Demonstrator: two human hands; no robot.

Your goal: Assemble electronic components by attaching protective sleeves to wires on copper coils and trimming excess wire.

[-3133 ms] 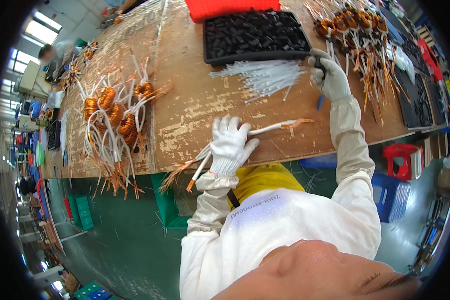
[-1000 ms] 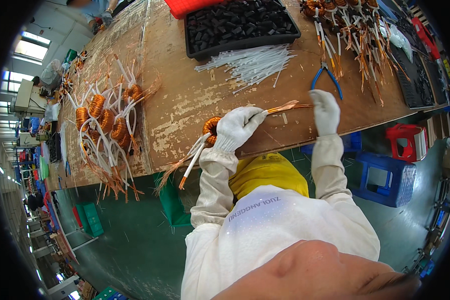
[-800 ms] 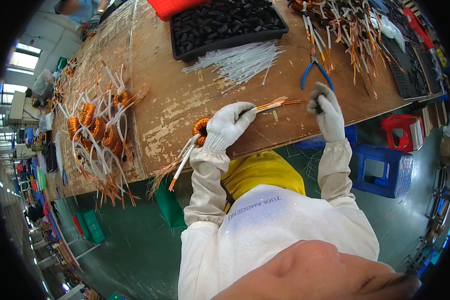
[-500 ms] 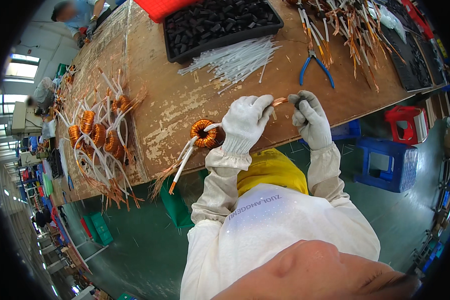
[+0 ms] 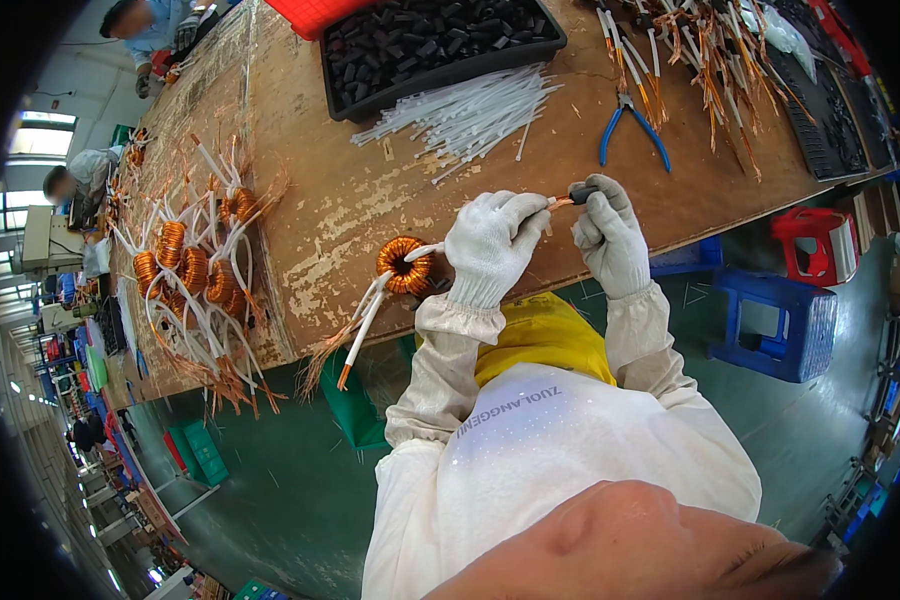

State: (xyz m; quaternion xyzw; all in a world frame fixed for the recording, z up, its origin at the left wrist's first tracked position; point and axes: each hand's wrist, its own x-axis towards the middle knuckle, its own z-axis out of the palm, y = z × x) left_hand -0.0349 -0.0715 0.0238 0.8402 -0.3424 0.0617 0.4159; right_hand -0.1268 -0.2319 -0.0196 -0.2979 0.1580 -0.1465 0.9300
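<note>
A copper-wound ring coil [image 5: 405, 265] lies near the table's front edge, with white-sleeved leads coming off it. My gloved left hand [image 5: 492, 245] is closed on one lead, whose bare copper end [image 5: 560, 202] sticks out past the fingertips to the right. Between the thumb and fingers of my gloved right hand [image 5: 612, 235] is a small black sleeve [image 5: 583, 193], touching the copper end. Whether the strands have entered the sleeve is too small to tell. White-sleeved wires with loose copper strands hang from the coil's near side, over the table edge.
A black tray [image 5: 450, 93] full of black sleeves stands behind a pile of white cable ties [image 5: 460, 120]. Blue-handled pliers [image 5: 632, 135] lie by bundled wires [image 5: 715, 75] at far right. More coils [image 5: 195, 265] are heaped at left. A blue stool [image 5: 775, 325] stands on the floor.
The black sleeve now shows in my right fingers and has come up against the copper end. My left hand keeps its hold on the lead.
</note>
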